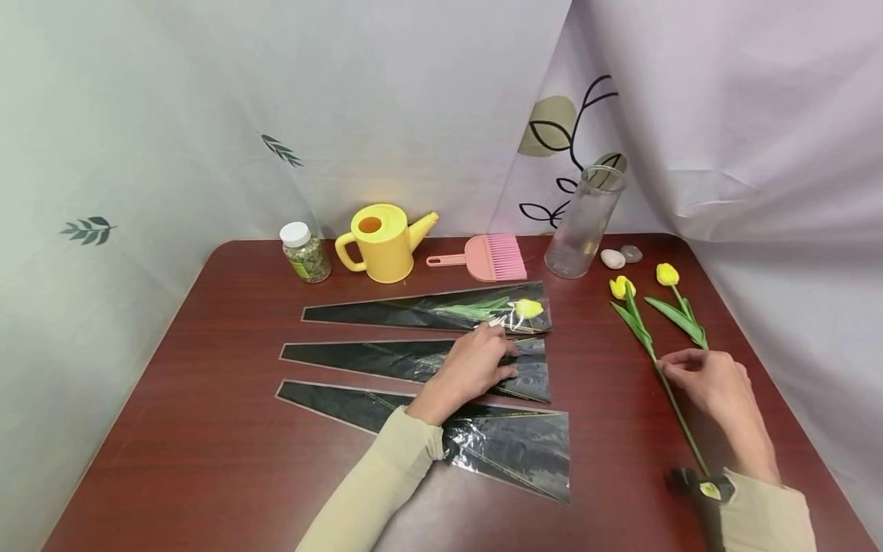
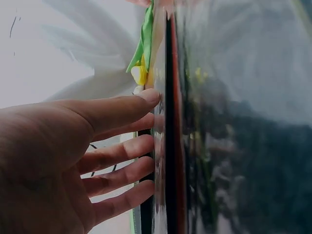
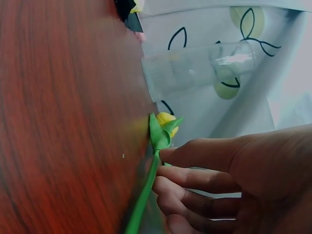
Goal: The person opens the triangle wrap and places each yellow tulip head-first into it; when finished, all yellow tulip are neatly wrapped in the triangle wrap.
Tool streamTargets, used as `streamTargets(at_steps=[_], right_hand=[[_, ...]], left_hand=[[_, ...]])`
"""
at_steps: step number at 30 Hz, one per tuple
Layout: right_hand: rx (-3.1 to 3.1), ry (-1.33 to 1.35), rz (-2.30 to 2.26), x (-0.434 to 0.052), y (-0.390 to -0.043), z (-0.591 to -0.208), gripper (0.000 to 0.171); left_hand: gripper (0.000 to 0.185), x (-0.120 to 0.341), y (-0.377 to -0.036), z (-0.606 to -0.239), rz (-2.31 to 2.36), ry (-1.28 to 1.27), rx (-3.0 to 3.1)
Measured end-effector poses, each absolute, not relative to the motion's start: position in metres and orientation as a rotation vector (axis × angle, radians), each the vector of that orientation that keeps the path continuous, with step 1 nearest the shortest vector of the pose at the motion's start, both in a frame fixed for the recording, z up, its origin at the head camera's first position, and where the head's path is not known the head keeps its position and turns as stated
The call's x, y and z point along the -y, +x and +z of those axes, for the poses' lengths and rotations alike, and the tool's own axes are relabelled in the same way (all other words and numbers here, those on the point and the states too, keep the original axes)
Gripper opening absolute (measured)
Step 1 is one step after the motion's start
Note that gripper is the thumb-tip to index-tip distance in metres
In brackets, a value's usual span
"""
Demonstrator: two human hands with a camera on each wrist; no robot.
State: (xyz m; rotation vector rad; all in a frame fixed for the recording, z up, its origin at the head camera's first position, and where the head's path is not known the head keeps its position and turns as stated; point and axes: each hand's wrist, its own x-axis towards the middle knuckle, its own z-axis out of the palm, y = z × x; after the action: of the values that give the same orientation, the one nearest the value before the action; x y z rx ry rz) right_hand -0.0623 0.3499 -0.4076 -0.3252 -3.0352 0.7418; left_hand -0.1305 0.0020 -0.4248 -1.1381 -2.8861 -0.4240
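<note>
Three black-and-clear cone sleeves lie side by side on the red-brown table [image 1: 207, 429]. The far sleeve [image 1: 414, 313] has a yellow tulip [image 1: 528, 308] inside it. My left hand [image 1: 507, 354] rests flat on the middle sleeve [image 1: 359, 356], and its straight fingers [image 2: 146, 141] press the film [image 2: 234, 146] near the wide end. The near sleeve [image 1: 510, 448] lies under my forearm. My right hand [image 1: 665, 366] pinches the stem of a loose yellow tulip [image 1: 622, 287] lying on the table; the wrist view shows fingertips [image 3: 165, 156] curled at the stem [image 3: 146, 190]. A second loose tulip [image 1: 667, 274] lies beside it.
At the back stand a jar [image 1: 305, 251], a yellow watering can [image 1: 382, 241], a pink brush [image 1: 493, 257], a clear glass vase [image 1: 582, 222] and two pebbles [image 1: 612, 258]. Cloth curtains close in the back and the right side.
</note>
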Motion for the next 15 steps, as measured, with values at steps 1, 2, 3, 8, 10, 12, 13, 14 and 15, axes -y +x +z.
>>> streamTargets(at_steps=[1, 2, 3, 8, 10, 12, 13, 14, 15], right_hand=[[3.041, -0.323, 0.750, -0.3505, -0.0621, -0.4083, 0.029], [3.045, -0.318, 0.756, -0.3511, -0.0619, -0.4090, 0.029], [3.047, -0.309, 0.760, -0.3517, -0.0618, -0.4096, 0.028], [3.053, -0.261, 0.772, -0.3538, -0.0615, -0.4117, 0.028], [3.053, -0.249, 0.786, -0.3540, -0.0616, -0.4122, 0.028], [3.052, -0.245, 0.801, -0.3535, -0.0620, -0.4127, 0.028], [3.052, -0.244, 0.810, -0.3534, -0.0622, -0.4130, 0.028], [3.051, -0.245, 0.817, -0.3534, -0.0624, -0.4131, 0.028], [3.052, -0.249, 0.825, -0.3534, -0.0626, -0.4134, 0.028]], left_hand=[[0.023, -0.0022, -0.1303, -0.4250, -0.420, -1.138, 2.883], [0.023, -0.0025, -0.1303, -0.4254, -0.415, -1.139, 2.878], [0.022, -0.0028, -0.1302, -0.4256, -0.410, -1.141, 2.869], [0.010, -0.0037, -0.1299, -0.4272, -0.366, -1.163, 2.808], [0.006, -0.0037, -0.1298, -0.4276, -0.353, -1.169, 2.787], [0.005, -0.0037, -0.1297, -0.4279, -0.352, -1.168, 2.778], [0.006, -0.0036, -0.1297, -0.4279, -0.353, -1.168, 2.777], [0.006, -0.0037, -0.1297, -0.4278, -0.352, -1.169, 2.778], [0.008, -0.0039, -0.1296, -0.4276, -0.347, -1.171, 2.779]])
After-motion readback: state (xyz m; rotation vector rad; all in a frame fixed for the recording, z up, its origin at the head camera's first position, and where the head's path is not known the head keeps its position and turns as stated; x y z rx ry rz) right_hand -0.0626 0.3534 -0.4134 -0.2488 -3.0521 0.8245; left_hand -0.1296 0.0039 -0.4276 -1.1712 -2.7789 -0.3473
